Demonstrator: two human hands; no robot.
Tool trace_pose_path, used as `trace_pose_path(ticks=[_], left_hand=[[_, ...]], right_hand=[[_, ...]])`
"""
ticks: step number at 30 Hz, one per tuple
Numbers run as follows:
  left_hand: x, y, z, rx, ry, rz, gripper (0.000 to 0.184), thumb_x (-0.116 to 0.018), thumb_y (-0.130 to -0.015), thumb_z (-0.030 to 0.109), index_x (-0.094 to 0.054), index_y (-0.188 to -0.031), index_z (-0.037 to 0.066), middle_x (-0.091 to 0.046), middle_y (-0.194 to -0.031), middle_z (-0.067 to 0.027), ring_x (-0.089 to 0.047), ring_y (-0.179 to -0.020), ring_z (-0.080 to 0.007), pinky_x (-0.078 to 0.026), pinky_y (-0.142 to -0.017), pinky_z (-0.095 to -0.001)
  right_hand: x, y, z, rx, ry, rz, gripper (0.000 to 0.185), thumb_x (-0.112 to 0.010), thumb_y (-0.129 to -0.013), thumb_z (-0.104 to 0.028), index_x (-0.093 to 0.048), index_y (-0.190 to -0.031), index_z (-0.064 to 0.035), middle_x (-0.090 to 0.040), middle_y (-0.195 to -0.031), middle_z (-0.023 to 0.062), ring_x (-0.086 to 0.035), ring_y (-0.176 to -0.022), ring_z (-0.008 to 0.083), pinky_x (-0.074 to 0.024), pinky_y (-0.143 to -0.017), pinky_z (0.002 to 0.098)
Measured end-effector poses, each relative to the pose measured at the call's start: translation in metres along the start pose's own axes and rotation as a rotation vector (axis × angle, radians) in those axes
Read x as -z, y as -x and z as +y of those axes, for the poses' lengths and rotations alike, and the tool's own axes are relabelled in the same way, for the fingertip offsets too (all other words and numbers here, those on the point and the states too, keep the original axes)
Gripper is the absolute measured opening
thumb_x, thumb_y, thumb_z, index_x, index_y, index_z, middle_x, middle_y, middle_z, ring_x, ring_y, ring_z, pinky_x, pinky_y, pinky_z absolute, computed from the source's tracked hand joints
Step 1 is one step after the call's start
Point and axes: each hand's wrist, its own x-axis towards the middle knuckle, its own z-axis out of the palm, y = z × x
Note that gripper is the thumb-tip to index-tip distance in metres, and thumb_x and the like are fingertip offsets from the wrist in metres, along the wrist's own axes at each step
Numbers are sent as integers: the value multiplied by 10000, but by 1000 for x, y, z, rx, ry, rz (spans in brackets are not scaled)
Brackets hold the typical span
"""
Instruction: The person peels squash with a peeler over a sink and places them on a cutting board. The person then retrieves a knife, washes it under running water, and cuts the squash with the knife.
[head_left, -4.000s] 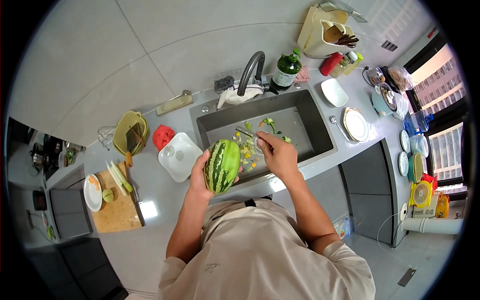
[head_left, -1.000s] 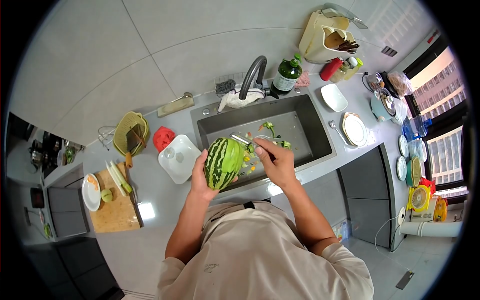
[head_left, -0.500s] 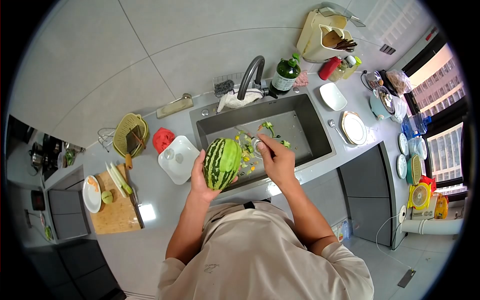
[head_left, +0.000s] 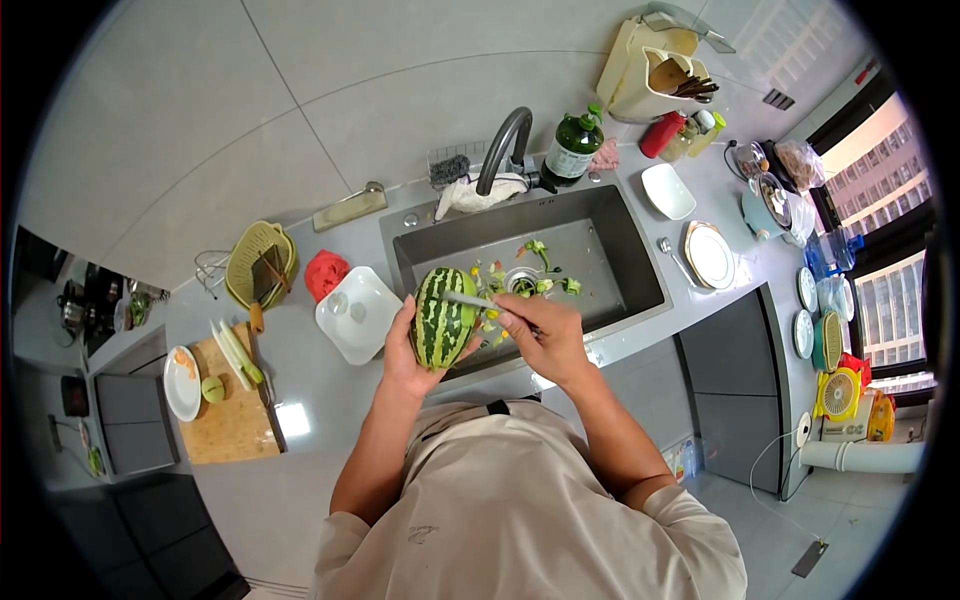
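Observation:
My left hand (head_left: pixel 402 345) is wrapped around a striped green watermelon (head_left: pixel 436 325), held up over the front left part of the sink (head_left: pixel 600 315). A paler green patch without stripes shows on the melon's right side. In my right hand (head_left: pixel 547 335) is a slim knife (head_left: pixel 468 299) with a grey blade. It points left, its tip at the melon's upper face; its handle is mostly hidden by my fingers. Below, around the drain (head_left: pixel 520 281), lie green and yellow vegetable scraps (head_left: pixel 540 256).
A white dish (head_left: pixel 358 330) stands left of the sink, near a cutting board (head_left: pixel 232 435) with vegetables. Behind the sink are a black faucet (head_left: pixel 505 135) and a green pump bottle (head_left: pixel 573 150). To the right lie a white bowl (head_left: pixel 668 192), a spoon (head_left: pixel 678 262) and a plate (head_left: pixel 710 256).
My right hand has moved slightly left, bringing the blade from above the sink to the melon. My left hand has turned the melon so more striped rind faces up.

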Motion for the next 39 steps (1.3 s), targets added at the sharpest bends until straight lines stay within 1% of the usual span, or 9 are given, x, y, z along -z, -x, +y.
trace_pose_path(ticks=[2, 6, 11, 13, 20, 26, 31, 36, 39], left_hand=[[-10, 2, 1, -13, -11, 17, 618, -532, -1114, 592, -620, -1510, 126, -715, -1422, -155, -711, -1273, -370, -604, -1033, -594], [-4, 1, 4, -12, 31, 33, 645, -533, -1111, 604, -613, -1518, 110, -710, -1421, -170, -701, -1283, -397, -607, -1027, -584], [-3, 3, 4, 39, 27, -10, 718, -510, -1098, 645, -598, -1537, 84, -690, -1448, -220, -701, -1276, -453, -624, -968, -574], [-4, 4, 2, 45, 4, -5, 730, -510, -1093, 656, -602, -1533, 81, -692, -1444, -226, -713, -1248, -464, -638, -932, -560], [-10, 7, 4, 13, 39, -17, 686, -540, -1088, 629, -620, -1512, 95, -729, -1384, -189, -731, -1223, -421, -635, -941, -560], [-15, 7, 4, 10, 19, -4, 654, -540, -1076, 626, -659, -1468, 115, -735, -1369, -176, -733, -1207, -390, -636, -916, -545], [-5, 4, 2, 22, 19, -71, 703, -538, -1080, 613, -592, -1546, 90, -689, -1447, -219, -721, -1219, -474, -652, -914, -560], [2, 5, 1, 23, -29, -126, 726, -545, -1080, 595, -544, -1589, 77, -656, -1491, -251, -701, -1265, -500, -664, -930, -593], [0, 5, 0, 13, -52, -139, 734, -569, -1072, 583, -529, -1599, 74, -650, -1500, -250, -701, -1266, -499, -665, -930, -589]], right_hand=[[-2, 0, 1, 148, -10, -47, 240, -832, -969, -122, -838, -1206, -82, -754, -836, 142, -691, -672, 268, -546, -636, 376], [1, 0, -3, 145, 62, -159, 232, -835, -967, -137, -843, -1194, -90, -754, -830, 136, -695, -680, 286, -553, -646, 386], [-9, -1, 3, 92, 50, 3, 242, -824, -983, -160, -847, -1221, -120, -789, -885, 127, -721, -703, 295, -563, -640, 381], [-3, -4, 0, 83, 80, 1, 249, -824, -984, -160, -845, -1228, -115, -795, -897, 131, -725, -704, 294, -566, -640, 379], [-1, 1, -14, 126, 67, -94, 253, -823, -980, -158, -844, -1226, -101, -797, -888, 128, -735, -706, 287, -571, -638, 379], [-5, 0, -16, 105, 138, -51, 258, -822, -980, -166, -842, -1232, -108, -792, -872, 123, -728, -689, 281, -567, -624, 378], [-6, -4, -11, 107, 165, 29, 245, -805, -1001, -180, -841, -1235, -120, -789, -867, 124, -722, -673, 283, -562, -613, 386], [1, -13, 0, 37, 185, 95, 230, -790, -1023, -205, -841, -1236, -138, -786, -866, 132, -722, -672, 292, -559, -615, 390], [8, -16, 0, -12, 309, 33, 238, -785, -1030, -212, -833, -1252, -141, -791, -893, 132, -731, -688, 298, -564, -628, 389]])
